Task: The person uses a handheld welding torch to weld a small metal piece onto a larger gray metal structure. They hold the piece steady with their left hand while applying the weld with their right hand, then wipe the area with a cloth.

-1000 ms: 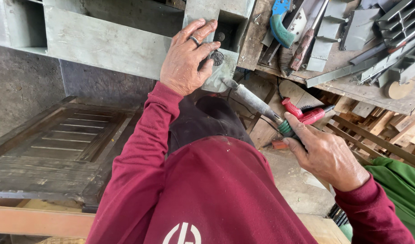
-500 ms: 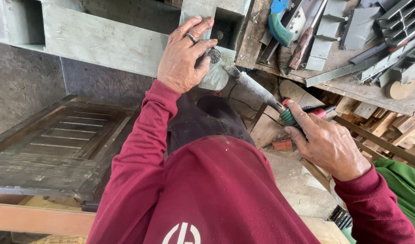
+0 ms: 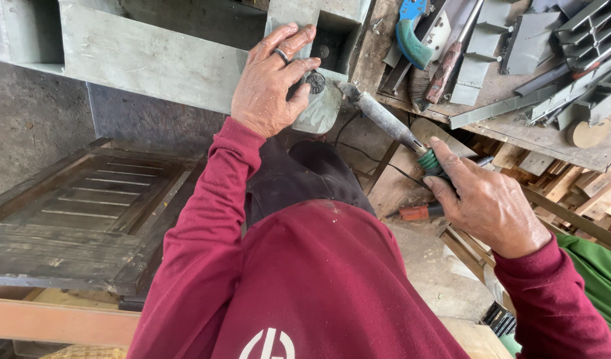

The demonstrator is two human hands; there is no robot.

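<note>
The left hand (image 3: 271,86) lies flat on the grey frame (image 3: 142,60), grip apart. The right hand (image 3: 488,206) has its grip clamped on a green-handled chisel (image 3: 385,119), tip at the frame's corner.

Your left hand (image 3: 271,83), ring on one finger, lies flat on the grey frame (image 3: 146,56) beside a dark round knob (image 3: 315,81). Your right hand (image 3: 488,203) grips the green handle of a screwdriver (image 3: 385,119), its tip at the frame's corner. Behind it, the table (image 3: 498,123) carries grey metal pieces.
</note>
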